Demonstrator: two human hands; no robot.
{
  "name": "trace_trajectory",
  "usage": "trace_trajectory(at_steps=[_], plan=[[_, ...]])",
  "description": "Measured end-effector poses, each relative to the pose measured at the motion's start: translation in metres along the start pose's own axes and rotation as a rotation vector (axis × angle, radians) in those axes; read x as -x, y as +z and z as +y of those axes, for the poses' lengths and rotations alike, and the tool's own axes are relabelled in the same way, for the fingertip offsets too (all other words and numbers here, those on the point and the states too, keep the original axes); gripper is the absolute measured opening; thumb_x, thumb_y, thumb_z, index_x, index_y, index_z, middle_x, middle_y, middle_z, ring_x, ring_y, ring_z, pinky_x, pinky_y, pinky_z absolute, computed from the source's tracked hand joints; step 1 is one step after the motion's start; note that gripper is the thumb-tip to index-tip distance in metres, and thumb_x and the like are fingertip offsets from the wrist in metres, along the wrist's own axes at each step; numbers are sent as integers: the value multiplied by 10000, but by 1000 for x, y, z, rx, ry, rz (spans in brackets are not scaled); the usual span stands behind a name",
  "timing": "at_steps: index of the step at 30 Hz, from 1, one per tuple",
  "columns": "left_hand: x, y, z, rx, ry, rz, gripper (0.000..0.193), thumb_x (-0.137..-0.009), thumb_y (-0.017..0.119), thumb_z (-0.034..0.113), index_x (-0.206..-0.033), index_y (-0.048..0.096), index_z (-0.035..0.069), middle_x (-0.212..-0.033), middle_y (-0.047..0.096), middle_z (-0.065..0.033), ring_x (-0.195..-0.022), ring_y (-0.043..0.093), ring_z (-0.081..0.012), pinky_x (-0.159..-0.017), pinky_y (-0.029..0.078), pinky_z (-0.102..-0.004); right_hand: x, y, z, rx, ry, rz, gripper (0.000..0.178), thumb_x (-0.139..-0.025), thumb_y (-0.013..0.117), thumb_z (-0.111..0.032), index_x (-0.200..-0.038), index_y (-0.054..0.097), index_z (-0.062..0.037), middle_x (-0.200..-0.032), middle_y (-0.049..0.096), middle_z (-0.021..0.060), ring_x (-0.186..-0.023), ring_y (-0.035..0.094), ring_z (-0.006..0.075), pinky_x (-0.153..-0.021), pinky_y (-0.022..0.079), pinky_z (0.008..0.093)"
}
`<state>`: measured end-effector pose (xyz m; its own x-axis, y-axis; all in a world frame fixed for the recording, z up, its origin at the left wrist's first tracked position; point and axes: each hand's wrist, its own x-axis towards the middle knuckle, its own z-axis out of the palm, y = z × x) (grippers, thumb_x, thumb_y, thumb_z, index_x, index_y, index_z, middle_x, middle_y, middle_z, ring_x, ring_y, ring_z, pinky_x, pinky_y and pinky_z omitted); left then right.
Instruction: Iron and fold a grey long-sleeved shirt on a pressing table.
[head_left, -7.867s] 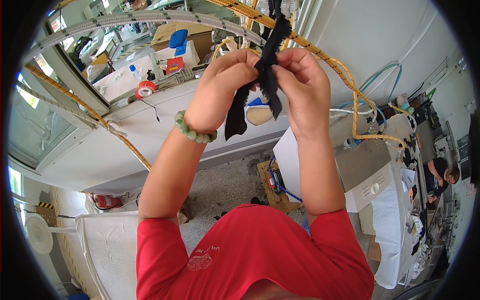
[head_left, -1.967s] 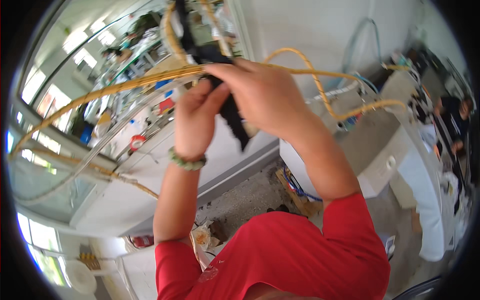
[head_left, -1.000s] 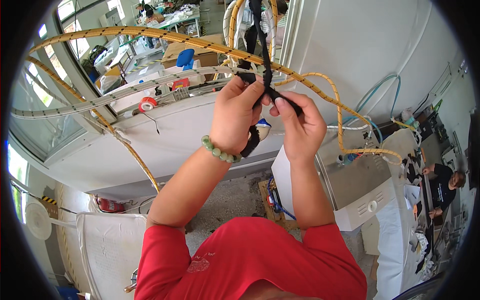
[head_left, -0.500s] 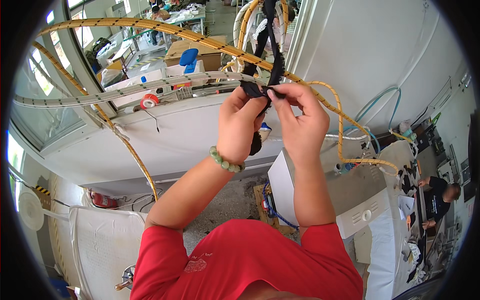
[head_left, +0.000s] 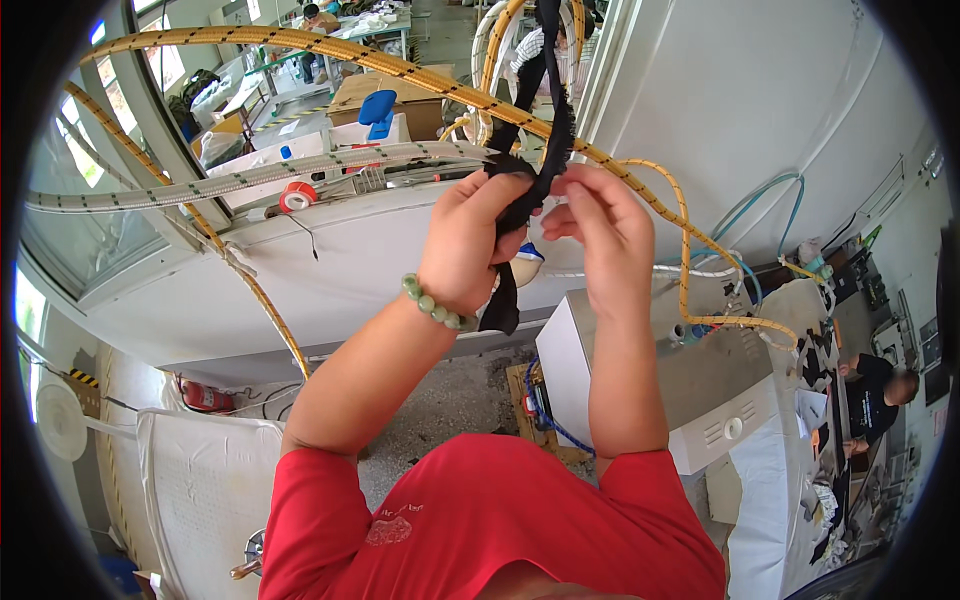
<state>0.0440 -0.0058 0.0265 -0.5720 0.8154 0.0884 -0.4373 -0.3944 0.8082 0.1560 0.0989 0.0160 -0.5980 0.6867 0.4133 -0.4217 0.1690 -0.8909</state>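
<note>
A black fabric strip [head_left: 562, 115] with frayed edges hangs from above, beside looped yellow and white hoses [head_left: 494, 60]. Its two lengths cross at my left hand [head_left: 468, 232], which is closed round them, thumb on top. One loose end dangles below that hand. My right hand [head_left: 612, 225] is just to the right of the crossing, fingers half curled and apart, the upper fingertips beside or against the strip's edge. Nothing shows plainly gripped in it. A green bead bracelet [head_left: 436, 309] circles my left wrist.
A thick yellow hose [head_left: 330, 58] and a whitish braided hose [head_left: 250, 178] cross in front. A red-and-white tape roll [head_left: 298, 196] lies on the ledge. Below right is a metal-topped white cabinet [head_left: 570, 360]. A co-worker [head_left: 878, 400] stands at a table on the right.
My right thumb and fingers have drawn back right from the crossing, where they pinched the strip. My left hand has turned slightly, and more of the strip's lower end shows.
</note>
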Motion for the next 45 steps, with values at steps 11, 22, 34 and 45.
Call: trace_trajectory(at_steps=[11,22,34,45], plan=[[-10,-19,23,-85,-280,-187,220,-1022,572,222,-890,632,57,-717,588,-16,-470,389,-64,-418,233,-227,-12,-8,-9,47,73,-302,221,-1010,644,-65,-1214,688,8,-919,728,57,-795,679,113,-711,553,261],[1,-26,32,-121,-243,-251,269,-1053,618,293,-914,631,63,-698,551,10,-542,459,-75,-487,328,-230,-1,-1,-7,397,-413,17,93,-962,711,-8,-949,621,10,-889,714,63,-807,705,108,-718,574,242],[-4,-31,7,34,37,-207,224,-1069,590,229,-1030,669,22,-935,716,-80,-825,712,-189,-786,571,-316,2,4,-5,199,-309,150,152,-957,713,-4,-908,569,-8,-867,709,92,-694,684,98,-656,574,241],[-3,-31,3,-372,201,-228,102,-1026,641,108,-1031,678,13,-1039,737,-86,-917,682,-152,-838,524,-300,19,12,-16,-314,-12,6,138,-985,683,-63,-1072,624,25,-904,717,120,-704,703,158,-644,601,280]])
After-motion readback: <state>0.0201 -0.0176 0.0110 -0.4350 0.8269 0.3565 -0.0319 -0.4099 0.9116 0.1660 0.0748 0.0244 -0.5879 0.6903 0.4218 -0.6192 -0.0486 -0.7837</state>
